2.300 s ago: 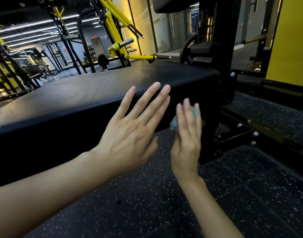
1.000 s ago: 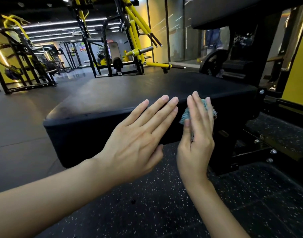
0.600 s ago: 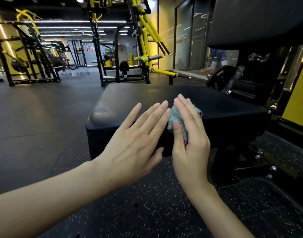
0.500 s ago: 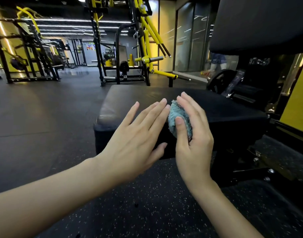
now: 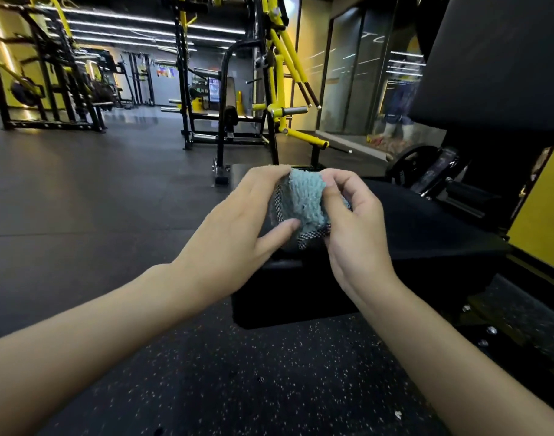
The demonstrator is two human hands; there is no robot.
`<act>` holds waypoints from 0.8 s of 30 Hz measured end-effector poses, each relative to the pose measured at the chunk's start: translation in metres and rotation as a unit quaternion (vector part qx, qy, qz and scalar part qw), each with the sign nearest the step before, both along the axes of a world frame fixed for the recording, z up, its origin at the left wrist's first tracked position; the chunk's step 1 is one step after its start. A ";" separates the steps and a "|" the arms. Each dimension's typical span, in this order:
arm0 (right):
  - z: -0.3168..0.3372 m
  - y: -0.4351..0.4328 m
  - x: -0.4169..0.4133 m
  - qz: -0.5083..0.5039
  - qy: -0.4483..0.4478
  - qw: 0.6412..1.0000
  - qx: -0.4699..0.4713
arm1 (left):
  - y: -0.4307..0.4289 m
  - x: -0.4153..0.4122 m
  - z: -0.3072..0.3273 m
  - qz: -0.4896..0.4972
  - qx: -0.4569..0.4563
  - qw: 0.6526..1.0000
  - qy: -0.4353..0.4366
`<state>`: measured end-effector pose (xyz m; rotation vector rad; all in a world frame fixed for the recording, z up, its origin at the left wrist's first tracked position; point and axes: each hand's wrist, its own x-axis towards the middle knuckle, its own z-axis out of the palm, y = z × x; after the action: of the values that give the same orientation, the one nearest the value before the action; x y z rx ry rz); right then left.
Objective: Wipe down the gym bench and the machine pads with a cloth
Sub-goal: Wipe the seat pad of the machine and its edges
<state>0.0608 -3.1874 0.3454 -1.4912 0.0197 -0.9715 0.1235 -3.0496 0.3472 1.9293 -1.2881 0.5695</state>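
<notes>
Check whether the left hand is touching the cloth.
Touching. The head view shows the left hand pinching the cloth, with its thumb on the front face, while the right hand grips the other edge.

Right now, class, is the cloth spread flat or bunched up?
Bunched: the cloth is crumpled in a wad, pinched between the left hand and right hand.

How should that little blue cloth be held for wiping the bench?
The cloth is small, folded, pinched at its sides by the left hand and right hand. Probably spread one palm over its broad face, from above, pressing it onto the bench.
</notes>
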 end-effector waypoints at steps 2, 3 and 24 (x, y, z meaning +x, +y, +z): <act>0.009 0.009 0.011 0.022 0.012 0.999 0.027 | 0.007 0.010 0.007 0.008 -0.013 0.999 0.029; 0.013 0.013 0.016 0.031 0.019 0.999 0.030 | 0.011 0.015 0.010 0.009 -0.021 0.999 0.046; 0.147 0.060 0.058 0.204 0.220 0.952 0.059 | 0.085 0.061 0.135 0.075 -0.075 0.952 0.286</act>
<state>0.1187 -3.1274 0.4928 -1.4960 0.0859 -0.2903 0.1849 -2.9647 0.4819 1.8792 -0.7145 0.1471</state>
